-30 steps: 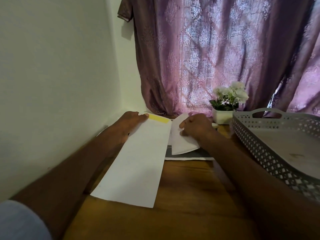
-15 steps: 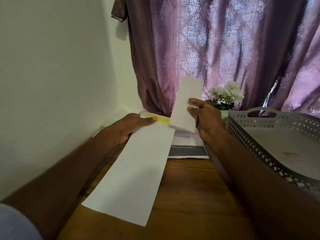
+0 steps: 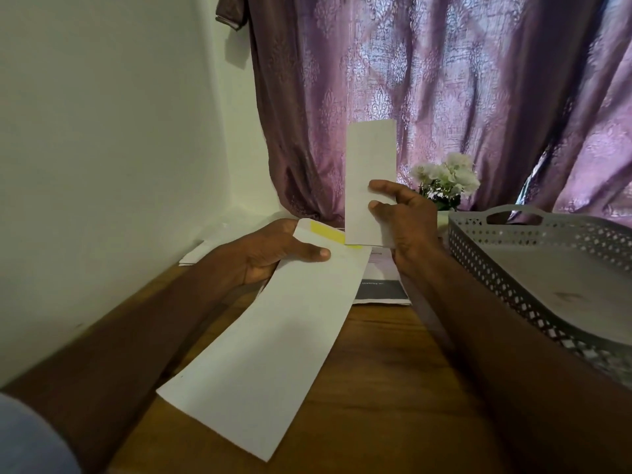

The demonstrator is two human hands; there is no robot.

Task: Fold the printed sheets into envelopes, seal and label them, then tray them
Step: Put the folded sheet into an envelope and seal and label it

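Right hand [image 3: 403, 220] pinches folded sheet [image 3: 369, 172] upright above envelope [image 3: 266, 350]; left hand [image 3: 273, 251] grips envelope's far, yellow-striped end, its length running nearward.

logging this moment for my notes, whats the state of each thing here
envelope: flap open, yellow strip showing, held at its far end
folded sheet: upright, not yet in the envelope
left hand: grips the envelope
right hand: pinches the folded sheet
grey tray: holds no envelopes
printed sheets: flat on the table
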